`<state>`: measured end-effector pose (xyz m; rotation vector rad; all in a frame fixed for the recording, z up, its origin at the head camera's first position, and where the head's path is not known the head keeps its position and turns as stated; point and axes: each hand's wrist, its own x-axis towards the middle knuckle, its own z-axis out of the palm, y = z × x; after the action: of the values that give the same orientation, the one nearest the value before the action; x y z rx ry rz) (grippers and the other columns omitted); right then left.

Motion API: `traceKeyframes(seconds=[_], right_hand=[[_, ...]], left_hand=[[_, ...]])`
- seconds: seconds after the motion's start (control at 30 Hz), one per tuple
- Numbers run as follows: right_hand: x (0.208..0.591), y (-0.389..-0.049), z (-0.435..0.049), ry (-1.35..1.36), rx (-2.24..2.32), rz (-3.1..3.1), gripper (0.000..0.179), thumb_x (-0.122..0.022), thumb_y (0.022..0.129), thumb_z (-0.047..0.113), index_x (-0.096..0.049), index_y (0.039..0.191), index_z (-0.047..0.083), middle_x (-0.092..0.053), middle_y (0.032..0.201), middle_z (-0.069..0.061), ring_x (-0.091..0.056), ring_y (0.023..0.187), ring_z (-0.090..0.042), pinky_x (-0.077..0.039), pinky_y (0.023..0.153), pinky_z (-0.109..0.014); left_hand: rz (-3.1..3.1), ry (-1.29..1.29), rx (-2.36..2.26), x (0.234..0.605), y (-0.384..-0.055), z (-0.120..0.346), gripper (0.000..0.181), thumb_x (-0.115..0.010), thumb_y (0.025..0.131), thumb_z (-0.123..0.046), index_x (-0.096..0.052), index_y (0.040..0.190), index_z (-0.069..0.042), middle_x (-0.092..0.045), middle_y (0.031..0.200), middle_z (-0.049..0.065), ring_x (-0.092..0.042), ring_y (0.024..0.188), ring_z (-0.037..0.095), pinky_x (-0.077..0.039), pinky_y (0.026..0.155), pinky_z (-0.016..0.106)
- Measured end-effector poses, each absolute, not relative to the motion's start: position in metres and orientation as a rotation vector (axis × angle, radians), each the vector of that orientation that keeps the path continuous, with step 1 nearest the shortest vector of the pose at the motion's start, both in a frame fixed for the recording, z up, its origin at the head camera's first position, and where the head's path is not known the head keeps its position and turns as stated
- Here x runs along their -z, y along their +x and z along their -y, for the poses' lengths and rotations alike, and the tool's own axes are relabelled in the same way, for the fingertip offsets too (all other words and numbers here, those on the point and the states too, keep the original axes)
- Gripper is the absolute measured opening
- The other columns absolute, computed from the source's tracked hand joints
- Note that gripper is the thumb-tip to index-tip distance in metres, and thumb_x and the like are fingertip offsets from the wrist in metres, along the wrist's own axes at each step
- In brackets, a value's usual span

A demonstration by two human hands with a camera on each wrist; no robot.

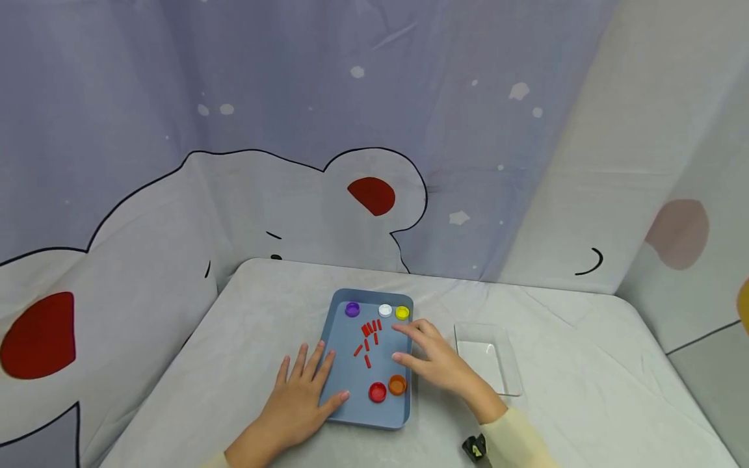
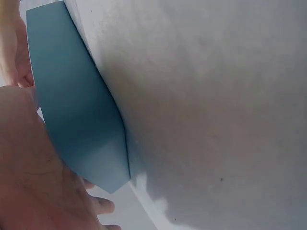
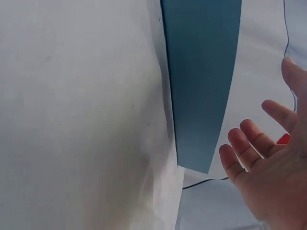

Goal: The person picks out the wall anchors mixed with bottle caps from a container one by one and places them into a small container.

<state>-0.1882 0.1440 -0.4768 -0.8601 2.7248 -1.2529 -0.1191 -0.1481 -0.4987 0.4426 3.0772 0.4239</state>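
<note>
A blue-grey tray [image 1: 351,409] lies on the white cloth. My left hand [image 1: 295,400] rests at its left edge with fingers spread, the thumb reaching over the rim. Over the tray's right side hovers my right hand [image 1: 433,357], fingers apart and nothing between them. Several short red sticks [image 1: 367,344] lie loosely in the tray's middle. At its far end sit a purple round cap [image 1: 352,309], a white one [image 1: 384,311] and a yellow one [image 1: 402,312]. Nearer are a red cap [image 1: 377,392] and an orange cap [image 1: 397,385]. Both wrist views show the tray's outer wall [image 3: 199,86].
A clear rectangular container [image 1: 512,374] stands right of the tray, close beside my right forearm. A small black device [image 1: 474,447] is at my right wrist. Behind the cloth-covered table [image 1: 591,364] hangs a printed curtain [image 1: 281,84].
</note>
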Motion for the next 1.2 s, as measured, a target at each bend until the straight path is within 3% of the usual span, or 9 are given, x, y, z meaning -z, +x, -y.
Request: traceKeyframes(seconds=[0.23,0.77,1.2], right_hand=[[0.479,-0.193,-0.134,-0.893,1.131,-2.733,0.056,-0.070,0.095,0.043,-0.060,0.143,0.016,-0.056,0.129,-0.008,-0.051,0.117,-0.018,-0.048,0.099,-0.045],[0.485,-0.207,-0.105,-1.023,0.911,-2.667,0.043,-0.073,0.094,0.037,-0.068,0.130,0.014,-0.062,0.128,-0.002,-0.061,0.112,-0.019,-0.052,0.098,-0.042],[0.490,-0.215,-0.091,-1.012,0.631,-2.758,0.033,-0.080,0.088,0.038,-0.076,0.117,0.023,-0.067,0.106,0.002,-0.059,0.092,-0.011,-0.053,0.087,-0.034]], left_hand=[[-3.065,0.421,-0.397,0.498,-0.118,0.146,0.080,-0.048,0.098,-0.066,-0.039,0.157,-0.013,-0.026,0.166,0.012,-0.015,0.154,0.043,-0.010,0.118,0.067],[-3.039,0.454,-0.333,0.501,-0.125,0.142,0.082,-0.043,0.098,-0.070,-0.037,0.158,-0.014,-0.022,0.168,0.012,-0.010,0.154,0.042,-0.008,0.118,0.067],[-3.050,0.508,-0.324,0.501,-0.124,0.142,0.079,-0.042,0.099,-0.068,-0.041,0.156,-0.014,-0.026,0.167,0.010,-0.013,0.154,0.042,-0.010,0.118,0.067]])
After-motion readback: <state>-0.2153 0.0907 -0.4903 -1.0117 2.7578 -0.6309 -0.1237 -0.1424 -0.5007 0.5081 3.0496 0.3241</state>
